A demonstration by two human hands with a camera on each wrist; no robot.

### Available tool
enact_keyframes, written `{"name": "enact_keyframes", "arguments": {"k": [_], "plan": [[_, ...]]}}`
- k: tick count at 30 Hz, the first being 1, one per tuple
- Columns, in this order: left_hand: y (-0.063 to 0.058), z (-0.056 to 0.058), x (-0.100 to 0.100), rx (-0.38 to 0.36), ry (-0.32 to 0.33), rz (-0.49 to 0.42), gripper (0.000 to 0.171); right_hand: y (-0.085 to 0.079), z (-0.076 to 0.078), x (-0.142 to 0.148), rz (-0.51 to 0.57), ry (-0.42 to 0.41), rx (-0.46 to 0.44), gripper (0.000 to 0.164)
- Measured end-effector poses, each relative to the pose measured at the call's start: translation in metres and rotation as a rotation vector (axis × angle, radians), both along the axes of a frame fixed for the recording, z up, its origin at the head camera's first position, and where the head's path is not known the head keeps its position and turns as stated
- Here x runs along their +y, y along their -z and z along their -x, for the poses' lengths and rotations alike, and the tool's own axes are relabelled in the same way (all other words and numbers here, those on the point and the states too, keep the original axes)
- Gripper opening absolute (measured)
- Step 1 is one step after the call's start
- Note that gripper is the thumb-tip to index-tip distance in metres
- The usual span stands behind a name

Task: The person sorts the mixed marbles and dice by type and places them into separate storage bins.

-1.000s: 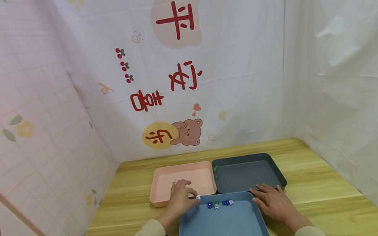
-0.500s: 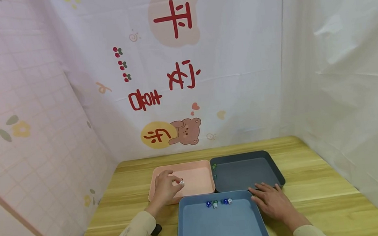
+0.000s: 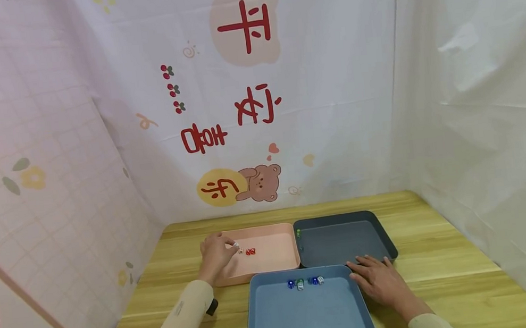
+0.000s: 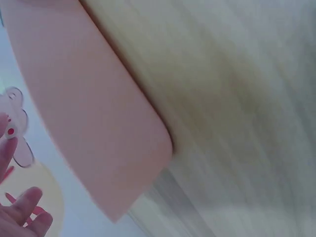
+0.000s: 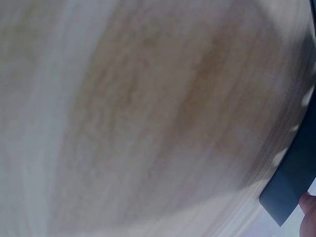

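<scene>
Left hand: slightly left of the frame's lower centre, over the left end of the pink tray; the left hand (image 3: 217, 255) pinches a white die (image 3: 235, 245) between thumb and finger.
Pinched die: low in the pink tray (image 3: 275, 260); whether it touches the floor of it, I cannot tell.
Beside it: a second white die (image 3: 240, 251), with red dice (image 3: 250, 251) just to the right.
Blue tray: bottom centre; the blue tray (image 3: 310, 319) has a short row of mixed dice (image 3: 291, 284), blue, green and pale, along its upper edge.
Dark tray: right of the pink one; a green die (image 3: 298, 233) lies by the left wall of the dark tray (image 3: 346, 238).
Right hand: lower right, the right hand (image 3: 376, 283) loosely spread by both trays' corners, pinching nothing visible.
Done and left: apparently partway; red and white are gathered, green begun, the mixed row seems left.
Since a second ago: the white die has gone from the blue tray's upper left corner into the pink tray, uncovering the red dice; the right hand has barely moved.
</scene>
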State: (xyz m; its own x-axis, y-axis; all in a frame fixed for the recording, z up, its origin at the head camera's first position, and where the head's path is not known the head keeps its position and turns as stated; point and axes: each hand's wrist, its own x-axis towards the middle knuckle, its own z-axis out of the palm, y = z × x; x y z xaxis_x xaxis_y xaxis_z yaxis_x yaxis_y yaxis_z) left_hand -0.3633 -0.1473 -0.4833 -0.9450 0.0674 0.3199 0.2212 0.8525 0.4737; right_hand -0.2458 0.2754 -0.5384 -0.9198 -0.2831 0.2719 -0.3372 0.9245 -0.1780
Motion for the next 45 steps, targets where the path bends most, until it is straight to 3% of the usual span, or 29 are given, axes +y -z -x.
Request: {"name": "enact_keyframes", "arguments": {"k": [10,26,32,45], "plan": [[0.001,0.012,-0.006,-0.032,-0.049,0.090,0.014,0.003,0.004,0.003,0.008,-0.009,0.018,0.045],[0.005,0.017,-0.004,-0.069,-0.081,0.073,0.013,0.002,0.006,0.006,0.026,-0.005,0.031,0.043],[0.008,0.021,0.000,-0.088,-0.081,0.067,0.026,0.002,0.007,0.004,0.021,-0.008,0.041,0.043],[-0.010,0.030,0.013,-0.018,-0.054,0.114,0.025,-0.001,0.007,0.006,0.020,-0.007,0.011,0.044]]}}
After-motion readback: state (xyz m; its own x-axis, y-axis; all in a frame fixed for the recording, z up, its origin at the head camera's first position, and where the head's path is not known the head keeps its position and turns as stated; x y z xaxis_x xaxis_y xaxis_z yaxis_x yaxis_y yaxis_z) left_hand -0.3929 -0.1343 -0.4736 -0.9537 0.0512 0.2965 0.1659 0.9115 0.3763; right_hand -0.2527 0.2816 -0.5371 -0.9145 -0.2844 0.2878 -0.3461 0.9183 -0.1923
